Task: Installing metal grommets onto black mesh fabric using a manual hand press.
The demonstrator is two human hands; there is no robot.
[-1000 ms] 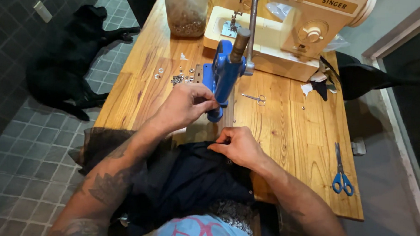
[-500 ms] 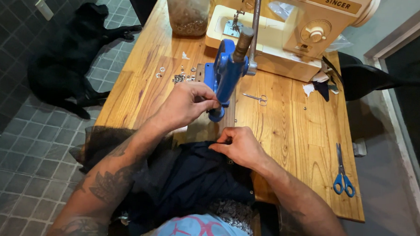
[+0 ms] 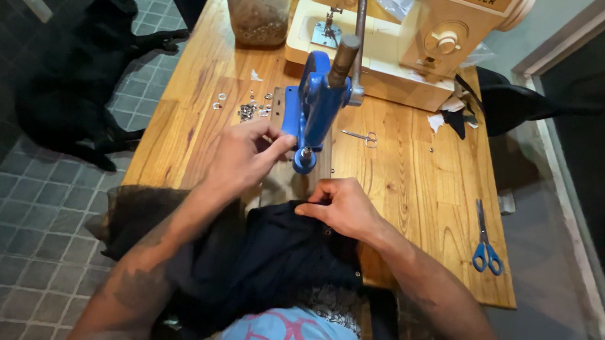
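A blue hand press (image 3: 316, 105) with a long lever stands on the wooden table (image 3: 409, 187). My left hand (image 3: 246, 154) reaches up to the press's lower die, fingertips pinched at it; what they hold is too small to tell. My right hand (image 3: 341, 206) pinches the edge of a dark blue garment (image 3: 273, 256) that lies at the table's near edge and over my lap. A little heap of metal snaps (image 3: 249, 109) lies left of the press.
A cream sewing machine (image 3: 401, 39) and a clear jar (image 3: 257, 14) stand at the back. Blue-handled scissors (image 3: 484, 242) lie at the right, small snips (image 3: 360, 136) near the middle. A black dog (image 3: 78, 75) lies on the tiled floor to the left.
Both hands stay almost where they were. The left hand's fingers have shifted slightly at the press's die.
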